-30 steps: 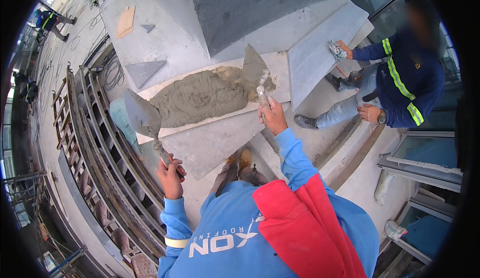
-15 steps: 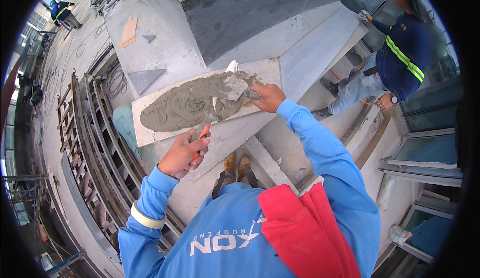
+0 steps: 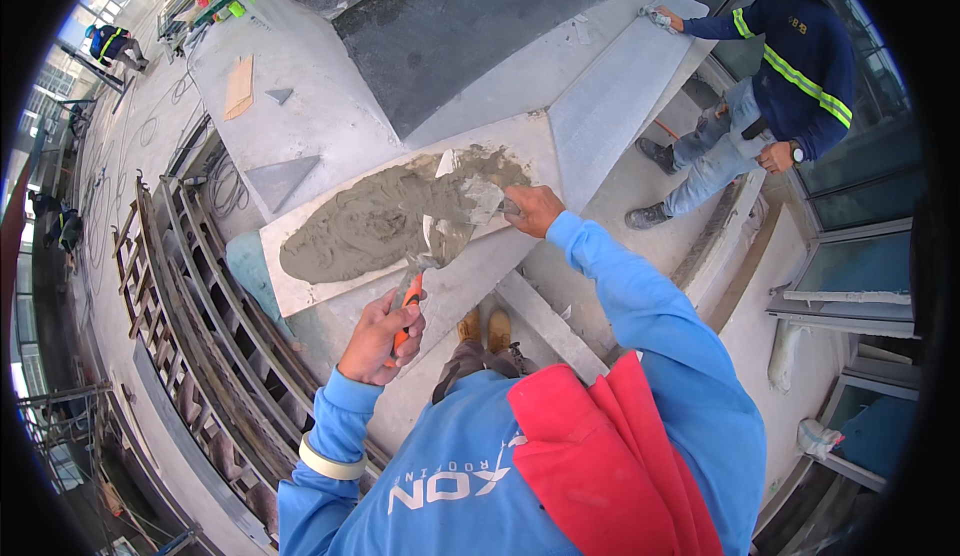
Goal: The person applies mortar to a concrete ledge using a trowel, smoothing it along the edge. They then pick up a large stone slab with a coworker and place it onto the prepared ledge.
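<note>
left grip [image 3: 383, 336] closed on orange-handled trowel [image 3: 425, 256], right grip [image 3: 533, 210] closed on second trowel [image 3: 482, 199], mortar board [image 3: 310, 296]

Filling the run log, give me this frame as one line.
left hand: grips orange-handled trowel, blade in mortar | right hand: holds second trowel on mortar | mortar on board | co-worker at slab's far end

I see a co-worker [image 3: 775, 76] in a dark blue jacket with yellow reflective stripes at upper right, one hand on the edge of a pale slab [image 3: 620, 106]. A dark grey sloped panel [image 3: 480, 26] sits beyond. Metal rails [image 3: 190, 306] run down the left. A piece of board [image 3: 238, 86] lies on the concrete, and another worker [image 3: 110, 44] stands far off, top left.
</note>
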{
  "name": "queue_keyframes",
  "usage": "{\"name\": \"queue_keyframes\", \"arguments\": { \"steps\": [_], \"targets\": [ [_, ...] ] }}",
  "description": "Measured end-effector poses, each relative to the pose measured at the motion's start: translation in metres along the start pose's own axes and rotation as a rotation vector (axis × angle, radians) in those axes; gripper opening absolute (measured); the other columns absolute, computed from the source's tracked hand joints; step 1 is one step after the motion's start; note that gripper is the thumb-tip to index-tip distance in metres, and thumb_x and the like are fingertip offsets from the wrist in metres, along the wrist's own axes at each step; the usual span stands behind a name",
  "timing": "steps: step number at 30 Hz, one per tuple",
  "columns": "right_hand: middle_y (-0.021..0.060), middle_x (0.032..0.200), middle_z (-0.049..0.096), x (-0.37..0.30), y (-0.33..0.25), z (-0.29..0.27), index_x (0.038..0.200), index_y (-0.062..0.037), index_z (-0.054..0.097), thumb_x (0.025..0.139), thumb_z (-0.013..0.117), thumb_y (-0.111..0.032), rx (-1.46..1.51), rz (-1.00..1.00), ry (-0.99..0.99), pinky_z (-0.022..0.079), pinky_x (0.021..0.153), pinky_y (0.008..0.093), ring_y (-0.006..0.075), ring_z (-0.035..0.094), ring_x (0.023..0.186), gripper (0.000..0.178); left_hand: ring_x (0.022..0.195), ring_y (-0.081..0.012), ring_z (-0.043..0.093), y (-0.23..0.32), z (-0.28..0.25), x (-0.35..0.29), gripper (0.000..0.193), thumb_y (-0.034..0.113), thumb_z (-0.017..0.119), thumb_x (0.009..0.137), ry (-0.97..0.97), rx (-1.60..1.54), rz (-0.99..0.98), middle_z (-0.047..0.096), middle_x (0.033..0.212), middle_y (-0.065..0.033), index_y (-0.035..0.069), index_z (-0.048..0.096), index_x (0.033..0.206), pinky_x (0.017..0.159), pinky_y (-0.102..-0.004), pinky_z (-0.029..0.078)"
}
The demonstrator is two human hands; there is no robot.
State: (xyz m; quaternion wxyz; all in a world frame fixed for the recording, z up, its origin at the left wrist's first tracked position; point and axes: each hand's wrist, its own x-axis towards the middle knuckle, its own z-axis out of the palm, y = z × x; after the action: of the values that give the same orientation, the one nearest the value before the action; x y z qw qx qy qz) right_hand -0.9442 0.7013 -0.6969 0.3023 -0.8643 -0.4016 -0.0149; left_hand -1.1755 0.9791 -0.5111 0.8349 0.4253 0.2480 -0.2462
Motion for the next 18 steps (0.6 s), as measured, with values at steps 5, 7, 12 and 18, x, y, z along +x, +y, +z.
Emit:
{"name": "queue_keyframes", "arguments": {
  "steps": [5,7,12,18],
  "targets": [
    [0.0154,0.092,0.069,-0.007,0.001,0.001,0.107,-0.009,0.06,0.079,0.074,-0.018,-0.014,0.064,-0.021,0.054,0.074,0.0502,0.0388,0.067,0.086,0.032,0.048,-0.0075,0.045,-0.003,-0.006,0.008,0.036,0.014,0.062,0.098,-0.047,-0.066,-0.019,0.052,0.076,-0.0039,0.001,0.047,0.128,0.04,-0.0214,0.033],
    [0.0157,0.093,0.069,-0.011,0.002,0.001,0.108,-0.0087,0.06,0.08,0.073,-0.018,-0.021,0.095,-0.061,0.054,0.074,0.0499,0.039,0.067,0.087,0.033,0.048,-0.0075,0.044,-0.004,-0.012,0.011,0.038,0.015,0.064,0.097,-0.069,-0.063,-0.023,0.052,0.077,-0.0042,0.0,0.048,0.129,0.04,-0.0211,0.034],
    [0.0156,0.093,0.068,-0.027,0.017,-0.001,0.104,-0.0078,0.059,0.08,0.073,-0.018,-0.036,0.153,-0.089,0.054,0.075,0.0497,0.0403,0.066,0.088,0.03,0.048,-0.0075,0.045,0.002,-0.035,0.013,0.036,0.013,0.06,0.098,-0.038,-0.038,-0.038,0.052,0.076,-0.0038,0.001,0.047,0.129,0.04,-0.0211,0.033],
    [0.0174,0.093,0.068,-0.043,0.028,-0.04,0.101,-0.0057,0.061,0.08,0.073,-0.018,-0.074,0.343,-0.102,0.053,0.075,0.0489,0.041,0.066,0.088,0.027,0.045,-0.0069,0.044,0.023,-0.051,0.014,0.036,0.016,0.06,0.1,-0.016,-0.05,0.079,0.051,0.075,-0.0028,0.001,0.047,0.131,0.039,-0.0216,0.033]
  ]
}}
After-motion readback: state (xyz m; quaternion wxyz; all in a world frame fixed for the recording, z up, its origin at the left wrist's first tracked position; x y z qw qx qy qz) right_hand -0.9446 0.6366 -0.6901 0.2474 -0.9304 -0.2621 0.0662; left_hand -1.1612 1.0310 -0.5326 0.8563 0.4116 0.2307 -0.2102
